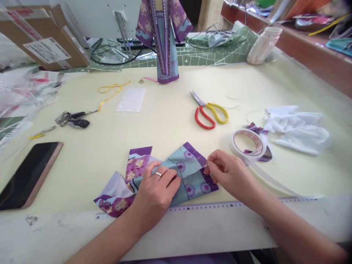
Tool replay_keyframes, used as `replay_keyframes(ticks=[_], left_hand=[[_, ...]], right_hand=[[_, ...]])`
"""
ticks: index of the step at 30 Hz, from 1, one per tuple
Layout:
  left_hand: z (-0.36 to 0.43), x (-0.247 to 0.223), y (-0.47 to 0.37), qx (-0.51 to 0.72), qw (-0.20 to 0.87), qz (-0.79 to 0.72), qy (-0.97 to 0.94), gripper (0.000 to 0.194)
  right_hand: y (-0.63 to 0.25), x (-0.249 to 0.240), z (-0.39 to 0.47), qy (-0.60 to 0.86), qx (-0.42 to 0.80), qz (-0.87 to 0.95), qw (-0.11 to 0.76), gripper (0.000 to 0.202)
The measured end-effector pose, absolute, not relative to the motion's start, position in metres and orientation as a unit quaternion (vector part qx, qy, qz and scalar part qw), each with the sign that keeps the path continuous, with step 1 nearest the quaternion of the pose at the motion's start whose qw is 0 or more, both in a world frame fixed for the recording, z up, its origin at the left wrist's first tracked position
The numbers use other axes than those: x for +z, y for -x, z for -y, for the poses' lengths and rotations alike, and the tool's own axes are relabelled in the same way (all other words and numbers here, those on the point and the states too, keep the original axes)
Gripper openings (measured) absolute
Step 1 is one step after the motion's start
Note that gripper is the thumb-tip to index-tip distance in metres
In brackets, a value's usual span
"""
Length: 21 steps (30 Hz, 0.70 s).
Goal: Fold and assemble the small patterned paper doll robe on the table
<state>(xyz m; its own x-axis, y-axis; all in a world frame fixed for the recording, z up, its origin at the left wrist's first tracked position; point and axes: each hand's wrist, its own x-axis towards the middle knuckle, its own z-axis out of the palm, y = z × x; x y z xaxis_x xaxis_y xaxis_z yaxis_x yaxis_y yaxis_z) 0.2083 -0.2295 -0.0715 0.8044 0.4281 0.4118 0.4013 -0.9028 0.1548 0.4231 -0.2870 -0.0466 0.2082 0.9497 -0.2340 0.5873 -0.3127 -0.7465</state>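
A small blue and purple doll dress (189,156) with floral sleeves lies flat near the front of the table. My left hand (159,187), with a ring on one finger, presses on its middle, fingers bent over the cloth. At the purple hem on the right, the fingertips of my right hand (224,167) are pinched on the fabric edge by an open seam. One patterned sleeve (139,161) points away from me; another (117,198) lies left of my left hand. A ruler strip (211,206) runs along just in front of the dress.
Scissors (205,108) with red and yellow handles lie beyond the dress. Right of my right hand are a tape roll (249,143) and white cloth (299,128). A phone (27,172), keys (73,119) and a cardboard box (44,36) sit left. A similar garment (166,44) stands upright at the back.
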Motion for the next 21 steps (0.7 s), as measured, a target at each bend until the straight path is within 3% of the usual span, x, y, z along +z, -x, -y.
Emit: replay_keyframes(ticks=[21], left_hand=[[0.2281,-0.0714,-0.2086,0.207,0.018,-0.214,-0.955,0.021]], right_hand=[[-0.4228,-0.0461,0.2868,0.729,0.335,0.542,0.252,0.010]])
